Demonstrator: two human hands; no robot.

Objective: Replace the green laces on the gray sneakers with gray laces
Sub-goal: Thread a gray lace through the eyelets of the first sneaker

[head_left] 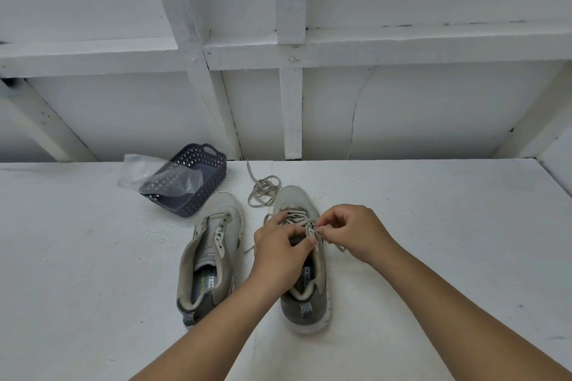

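Head view: two gray sneakers side by side on a white tabletop (pixel 433 226), toes pointing away. Left sneaker (pixel 213 244) unlaced, eyelets bare. Right sneaker (pixel 301 257) partly laced with a gray lace (pixel 292 216), lower rows crossed near the toe. Left hand (pixel 278 254) curled over the tongue and near eyelet flap, thumb and fingers bracing the shoe. Right hand (pixel 353 233) pinching the lace tip at an upper eyelet on the far flap, fingertips (pixel 320 227) closed tight on it. Loose lace tails trailing off both sides of the shoe. A second lace (pixel 263 192) bundled loosely just beyond the right sneaker's toe, colour hard to tell. Dark perforated basket (pixel 193 182) with a clear plastic bag (pixel 148 175) draped over it, beyond the left sneaker. Likely step in hand: threading the tip through the next eyelet. Best done by gripping close to the tip, holding the flap steady with the other hand, pulling through flat without twist, and matching both tails for length before moving up.
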